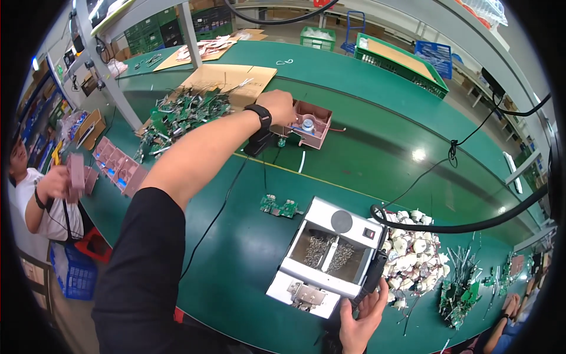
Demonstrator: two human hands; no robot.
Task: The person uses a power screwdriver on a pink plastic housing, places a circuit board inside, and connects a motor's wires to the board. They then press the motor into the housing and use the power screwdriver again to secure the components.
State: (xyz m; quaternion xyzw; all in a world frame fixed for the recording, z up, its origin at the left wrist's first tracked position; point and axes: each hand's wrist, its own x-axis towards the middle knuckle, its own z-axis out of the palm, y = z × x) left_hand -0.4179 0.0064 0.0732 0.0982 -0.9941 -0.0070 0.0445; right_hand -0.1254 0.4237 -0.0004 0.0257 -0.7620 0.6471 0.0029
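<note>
Work at the brownish-pink box (312, 140) seems to be the step in hand; the box sits beyond the screw dispenser (318, 211) and to its left, with a round part (307, 125) inside. The next move, as I judge it, calls for a steady box and care with the thin wire (338, 129) at its side. The left hand (276, 107) is at the box's left end, knuckles up and fingers curled down; their tips are hidden, so whether they pinch anything I cannot tell. At the dispenser's near right corner is the right hand (361, 321), fingers bent, thumb apart from them, beside a black tool (375, 271); whether it clamps that tool is unclear. White parts (415, 251) lie heaped just right of the dispenser.
</note>
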